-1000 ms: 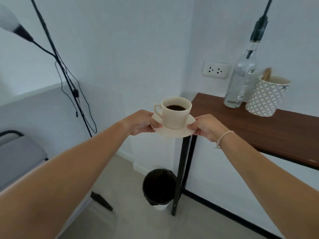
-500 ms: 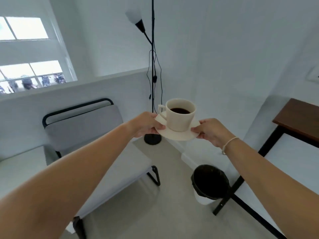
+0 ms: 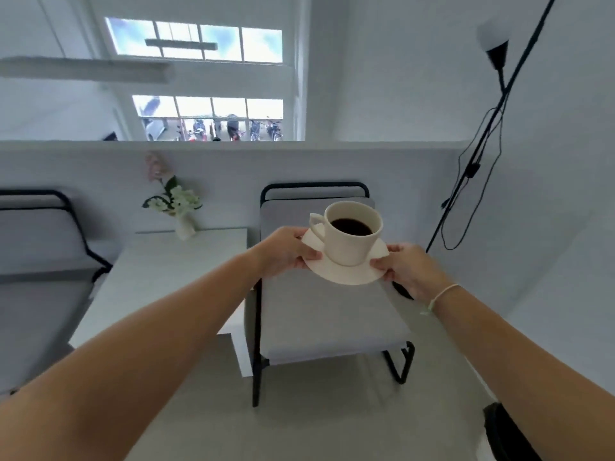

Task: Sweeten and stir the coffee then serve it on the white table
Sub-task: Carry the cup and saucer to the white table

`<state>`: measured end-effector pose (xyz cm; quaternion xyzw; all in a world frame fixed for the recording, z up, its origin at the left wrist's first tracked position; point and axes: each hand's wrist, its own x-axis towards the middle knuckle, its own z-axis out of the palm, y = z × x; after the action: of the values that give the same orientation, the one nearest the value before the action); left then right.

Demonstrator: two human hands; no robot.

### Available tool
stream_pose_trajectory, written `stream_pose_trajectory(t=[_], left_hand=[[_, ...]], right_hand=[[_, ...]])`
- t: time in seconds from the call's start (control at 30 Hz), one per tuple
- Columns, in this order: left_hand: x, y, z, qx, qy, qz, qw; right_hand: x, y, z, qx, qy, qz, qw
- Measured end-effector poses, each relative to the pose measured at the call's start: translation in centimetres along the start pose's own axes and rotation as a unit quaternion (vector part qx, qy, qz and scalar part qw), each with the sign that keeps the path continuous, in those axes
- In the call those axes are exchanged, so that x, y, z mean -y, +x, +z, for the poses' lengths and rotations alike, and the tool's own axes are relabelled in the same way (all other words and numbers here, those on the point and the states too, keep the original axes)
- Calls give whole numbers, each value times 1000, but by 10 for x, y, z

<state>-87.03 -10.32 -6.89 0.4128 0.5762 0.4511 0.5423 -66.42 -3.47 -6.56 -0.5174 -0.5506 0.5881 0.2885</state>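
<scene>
Coffee cup [image 3: 352,234] rides its saucer [image 3: 346,274], rim pinched by curled fingers [image 3: 311,254]

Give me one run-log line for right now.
phase: carry | left hand: grips saucer | right hand: grips saucer | cup: upright on saucer, coffee in | white table: ahead-left, not reached

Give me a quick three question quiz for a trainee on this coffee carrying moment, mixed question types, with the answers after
1. True or false: the cup stands on the saucer.
2. What grips the saucer? A) left hand only B) both hands C) right hand only
3. What stands at the far edge of the white table?

Key:
1. True.
2. B: the left hand and the right hand pinch opposite rims.
3. A vase of flowers.
</scene>
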Motion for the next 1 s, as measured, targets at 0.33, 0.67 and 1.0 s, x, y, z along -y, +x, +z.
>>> stream_pose_trajectory(t=[0.33, 0.67, 1.0], left_hand=[[40, -27, -147, -165, -16, -14, 986], [84, -7, -260, -278, -33, -46, 959], [150, 19, -368, -273, -17, -81, 958]], right_hand=[[2, 85, 164, 152, -43, -20, 987], [-7, 165, 295, 224, -61, -17, 973], [-49, 210, 404, 186, -101, 14, 977]])
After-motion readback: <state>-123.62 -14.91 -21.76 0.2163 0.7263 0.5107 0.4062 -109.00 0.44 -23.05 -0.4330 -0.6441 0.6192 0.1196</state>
